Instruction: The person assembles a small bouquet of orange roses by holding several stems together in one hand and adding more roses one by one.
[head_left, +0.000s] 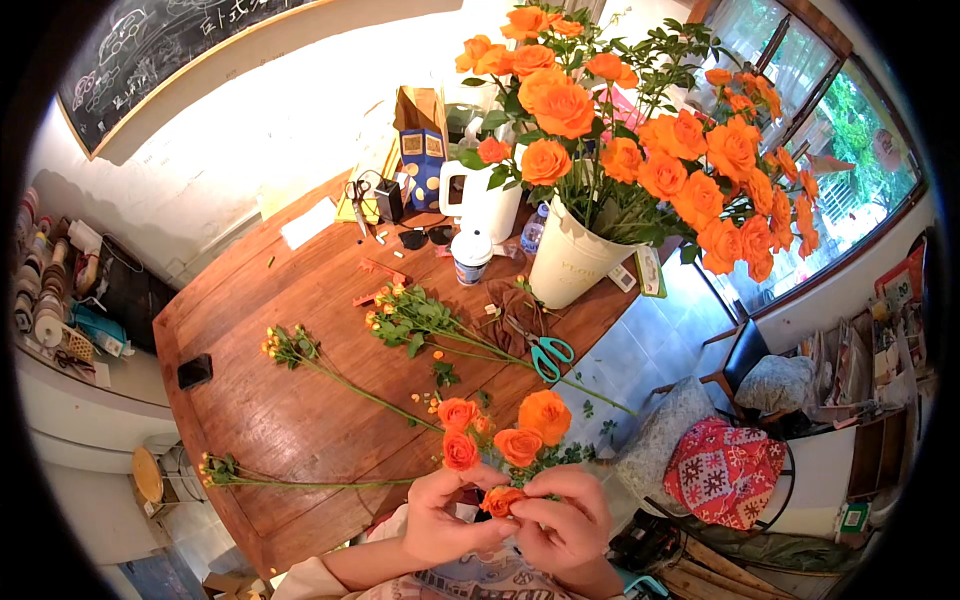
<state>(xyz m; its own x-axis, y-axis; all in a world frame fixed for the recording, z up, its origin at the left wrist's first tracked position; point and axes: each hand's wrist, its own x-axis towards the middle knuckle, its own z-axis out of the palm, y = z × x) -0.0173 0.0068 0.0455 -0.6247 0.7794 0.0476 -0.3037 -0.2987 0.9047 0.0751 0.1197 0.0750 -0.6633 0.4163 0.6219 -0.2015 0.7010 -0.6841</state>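
Both my hands meet at a small orange rose (501, 501) near the bottom of the head view. My left hand (454, 517) closes thumb and fingers on its left side, and my right hand (562, 517) pinches its petals from the right. Just beyond my fingers are open orange roses (519, 446) on leafy stems; whether they join the held bloom is hidden. Budded stems (352, 390) lie on the wooden table (300, 435), with another budded stem (300, 484) nearer me. Teal-handled scissors (553, 358) rest across stems on the right.
A cream bucket (581, 259) full of orange roses stands at the table's far right. Beside it are a lidded cup (471, 256), a white pitcher (487, 199) and a brown cloth (510, 307). A black phone (195, 372) lies left. Cushioned chairs (724, 472) stand right.
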